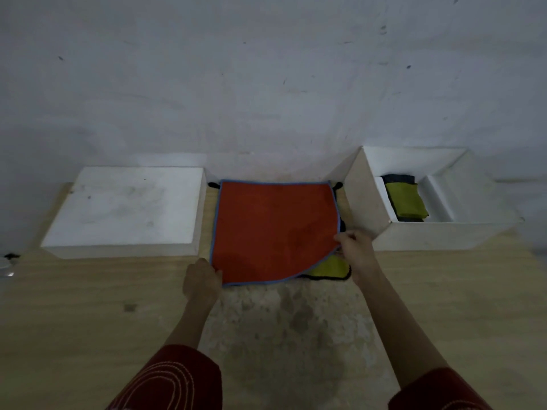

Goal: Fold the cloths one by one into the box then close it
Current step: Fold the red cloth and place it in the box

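An orange cloth with a blue hem lies spread on the table between two white boxes. My left hand pinches its near left corner. My right hand grips its right edge, lifted a little off the pile. Under it a yellow-green cloth with a black hem shows at the near right. The open white box stands at the right, with a folded yellow-green cloth on top of dark folded cloths inside.
A white box lid lies flat at the left. The wooden table has a worn grey patch in front of me. A grey wall rises right behind the boxes. A small dark object sits at the far left edge.
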